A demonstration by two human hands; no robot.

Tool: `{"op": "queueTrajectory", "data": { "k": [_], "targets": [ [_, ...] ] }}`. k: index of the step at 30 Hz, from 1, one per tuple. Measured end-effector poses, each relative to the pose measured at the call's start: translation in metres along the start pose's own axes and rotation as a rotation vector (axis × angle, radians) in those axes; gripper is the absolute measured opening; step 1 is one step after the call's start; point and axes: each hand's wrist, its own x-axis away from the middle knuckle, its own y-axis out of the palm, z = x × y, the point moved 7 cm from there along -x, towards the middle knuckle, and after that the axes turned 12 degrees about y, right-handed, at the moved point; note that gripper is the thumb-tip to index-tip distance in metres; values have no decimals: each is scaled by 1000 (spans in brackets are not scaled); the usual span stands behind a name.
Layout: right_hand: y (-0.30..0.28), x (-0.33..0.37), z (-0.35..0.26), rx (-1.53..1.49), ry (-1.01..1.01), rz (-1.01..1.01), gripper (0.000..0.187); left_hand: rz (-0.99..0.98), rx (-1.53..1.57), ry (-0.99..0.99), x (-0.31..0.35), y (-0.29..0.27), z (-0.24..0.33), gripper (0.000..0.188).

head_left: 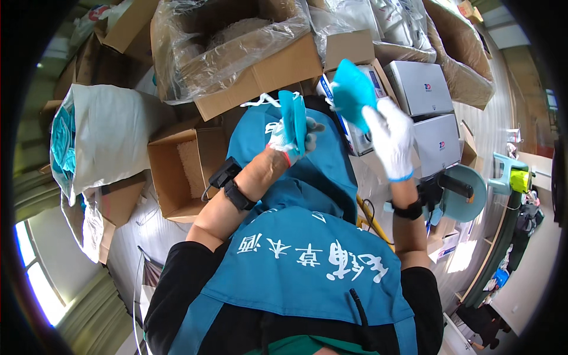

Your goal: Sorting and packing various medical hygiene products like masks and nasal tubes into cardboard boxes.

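In the head view, the left hand (291, 139), gloved, is closing around a stack of blue masks (293, 118) at centre frame. Upper right of centre, the right hand (390, 137) is pinching a single blue mask (354, 89) above grey boxes (421, 89).

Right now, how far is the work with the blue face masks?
Done: nothing finished shows clearly. In hand: the gloved left hand holds a folded blue face mask; the gloved right hand lifts another blue mask. Left: more blue masks fill the white sack.
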Motion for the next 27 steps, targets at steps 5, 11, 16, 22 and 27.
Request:
{"op": "queueTrajectory", "data": {
  "k": [5,11,16,22,27],
  "targets": [
    [33,35,-35,-98,-42,-80,16,380,-103,26,-10,7,2,40],
    [47,34,-12,-306,204,-182,20,385,16,49,-15,21,1,36],
    [54,35,-2,-408,307,-242,21,299,-78,69,-17,10,-10,37],
    [55,35,13,-454,383,-173,24,359,44,69,-14,15,-1,41],
    [49,33,20,-460,356,12,25,255,270,82,-19,25,6,36]
  ]
}}
